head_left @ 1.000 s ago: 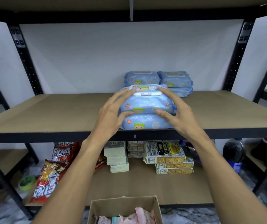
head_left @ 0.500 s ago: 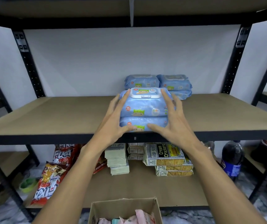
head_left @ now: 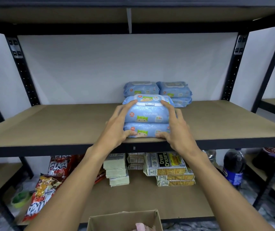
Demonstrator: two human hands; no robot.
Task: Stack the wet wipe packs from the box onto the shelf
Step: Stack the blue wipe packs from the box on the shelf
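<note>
head view, looking forward and down: my left hand [head_left: 116, 129] and right hand [head_left: 176, 129] rest against either side of a two-high pile of blue wet wipe packs near the front edge of the shelf [head_left: 50, 124]. neither hand is clenched or wrapped round anything. the fingers lie straight and spread along the top pack [head_left: 147, 114], fingertips beside its white lid, while both thumbs press the front of the bottom pack [head_left: 147, 131]. i judge this two-sided press is meant to square the soft packs so they sit flush. behind the pile, by the wall, stand the rear packs [head_left: 173, 90], also blue and stacked. the cardboard box [head_left: 123, 220] sits at the bottom edge, something pink [head_left: 141, 226] showing inside. cream crackers [head_left: 165, 163] lie on the lower shelf.
</note>
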